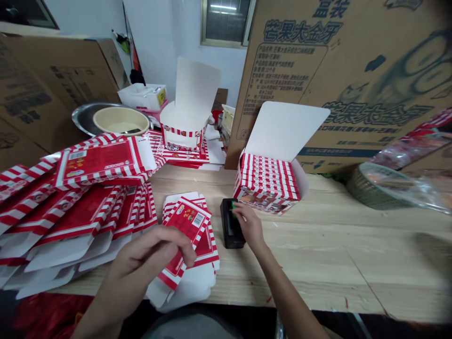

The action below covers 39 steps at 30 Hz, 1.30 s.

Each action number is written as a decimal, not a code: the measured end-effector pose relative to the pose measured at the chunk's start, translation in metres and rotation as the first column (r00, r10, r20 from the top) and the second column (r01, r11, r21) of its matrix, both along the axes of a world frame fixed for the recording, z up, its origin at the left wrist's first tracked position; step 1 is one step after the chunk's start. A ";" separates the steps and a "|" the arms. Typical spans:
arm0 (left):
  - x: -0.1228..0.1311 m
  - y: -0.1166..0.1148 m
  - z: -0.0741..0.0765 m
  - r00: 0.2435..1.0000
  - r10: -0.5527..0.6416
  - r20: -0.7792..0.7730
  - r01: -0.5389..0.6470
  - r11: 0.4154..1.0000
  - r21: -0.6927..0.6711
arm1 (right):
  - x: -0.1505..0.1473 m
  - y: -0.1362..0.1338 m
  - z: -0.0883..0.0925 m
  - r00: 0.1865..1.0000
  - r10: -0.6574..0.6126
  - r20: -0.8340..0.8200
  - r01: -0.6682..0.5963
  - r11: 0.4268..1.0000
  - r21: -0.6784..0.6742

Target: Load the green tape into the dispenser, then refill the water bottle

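Red-and-white striped carton blanks (83,219) lie flat in overlapping piles along the left side of the bench (328,245), spilling toward its near edge; the white glue flaps face the person. More flat blanks (169,160) sit behind them, near the back edge.

The left hand (148,261) is at the near edge, left of centre, fingers curled over a single red blank (185,230) and holding it tilted above a small loose stack (206,268). Behind this, at the back edge, stands one opened striped tub (183,132) with a tall white flap raised. A steel basin (84,117) holding a beige bowl (122,120) lies farther left.

The hands are apart. The right hand (250,226), centre of the bench, has its fingertips (238,207) on a black handheld device (231,226) with a green part; whether they clamp it is hidden. Just beyond stands an open white carton (284,132), its rows of closed striped packs (266,181) filling it to the rim.

Progress: one carton appears full, while most blanks remain flat.

At the far right sits a woven basket (374,188) under clear plastic, against a large upright cardboard box (353,80).
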State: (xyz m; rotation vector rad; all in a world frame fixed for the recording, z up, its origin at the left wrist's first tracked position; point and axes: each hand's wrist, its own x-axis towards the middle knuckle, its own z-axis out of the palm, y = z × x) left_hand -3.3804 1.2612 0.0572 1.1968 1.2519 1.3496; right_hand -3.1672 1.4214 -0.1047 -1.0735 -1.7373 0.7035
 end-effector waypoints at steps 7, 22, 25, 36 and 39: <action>-0.010 0.002 -0.008 0.997 0.054 -0.062 -0.058 0.996 -0.062 | 0.008 -0.007 0.000 0.999 -0.007 0.050 0.009 1.000 -0.030; -0.018 0.012 -0.021 0.981 -0.029 -0.191 -0.001 0.988 -0.155 | 0.000 0.008 0.000 0.980 0.054 0.189 -0.066 0.996 0.055; -0.022 0.013 -0.026 0.959 -0.146 -0.243 0.105 0.980 -0.172 | 0.002 0.006 -0.003 0.974 0.072 0.217 -0.083 0.995 0.046; 0.027 0.093 -0.077 0.304 -0.314 -0.899 0.417 0.893 -0.171 | 0.018 -0.042 0.000 0.994 0.054 0.094 -0.051 0.998 -0.034; 0.043 0.134 -0.105 0.175 -0.330 -0.928 0.510 0.837 -0.201 | 0.025 -0.061 -0.003 0.999 -0.018 0.033 0.021 0.997 -0.074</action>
